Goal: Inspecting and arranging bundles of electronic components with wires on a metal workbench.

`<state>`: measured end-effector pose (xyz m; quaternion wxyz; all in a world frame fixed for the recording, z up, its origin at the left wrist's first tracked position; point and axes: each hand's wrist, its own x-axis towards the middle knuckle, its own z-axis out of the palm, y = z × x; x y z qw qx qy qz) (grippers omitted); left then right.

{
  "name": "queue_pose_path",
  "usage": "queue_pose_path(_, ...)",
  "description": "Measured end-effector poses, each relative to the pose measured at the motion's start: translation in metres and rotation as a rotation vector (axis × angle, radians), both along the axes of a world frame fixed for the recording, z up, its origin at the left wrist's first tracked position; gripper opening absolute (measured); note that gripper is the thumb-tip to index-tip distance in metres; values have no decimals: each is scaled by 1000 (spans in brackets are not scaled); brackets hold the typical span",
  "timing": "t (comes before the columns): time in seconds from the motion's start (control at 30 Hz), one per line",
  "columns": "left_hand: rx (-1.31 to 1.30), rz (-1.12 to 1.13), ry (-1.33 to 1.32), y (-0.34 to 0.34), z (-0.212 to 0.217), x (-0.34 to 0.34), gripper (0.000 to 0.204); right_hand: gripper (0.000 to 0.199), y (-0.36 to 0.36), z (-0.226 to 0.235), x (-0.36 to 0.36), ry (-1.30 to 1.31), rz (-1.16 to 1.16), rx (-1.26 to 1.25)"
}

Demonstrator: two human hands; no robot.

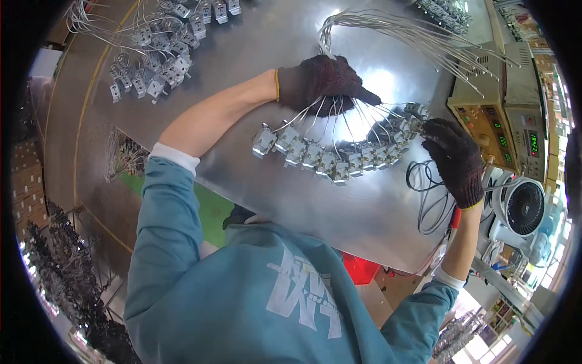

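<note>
My left hand (324,85), in a dark knitted glove, is closed around a bundle of thin grey cables (394,30) above the metal table (260,206). Below this hand the cables fan out to a curved row of small silvery metal housings (312,155). The cables' loose ends trail away to the upper right. My right hand (451,158), gloved alike, has its fingers curled at the right end of the row, against or close beside the last housings. What lies between those fingers is hidden.
More cabled housings (163,54) lie at the upper left. Bench instruments with green digits (500,133) stand at the right, beside a small fan (524,206). A coiled dark lead (424,194) lies near my right hand. A red bin (361,268) shows below the table's front edge.
</note>
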<state>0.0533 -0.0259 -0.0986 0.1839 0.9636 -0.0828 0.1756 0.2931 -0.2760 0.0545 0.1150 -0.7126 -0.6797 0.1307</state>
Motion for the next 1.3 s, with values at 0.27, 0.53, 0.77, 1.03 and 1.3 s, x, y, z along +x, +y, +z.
queue_pose_path(0.27,-127,-5,105,-3,12,-4,54,38,-3,-7,8,-157,172,100)
queue_pose_path(0.53,-48,-59,-191,2,-3,4,53,36,-3,2,7,-317,242,124)
queue_pose_path(0.77,80,41,-146,1,-4,-22,62,30,5,-2,-5,-252,296,147)
queue_pose_path(1.03,64,12,-142,1,6,-25,61,29,6,11,-11,-270,294,145)
queue_pose_path(1.3,-11,11,-97,2,18,-28,55,28,13,24,-12,-385,366,37)
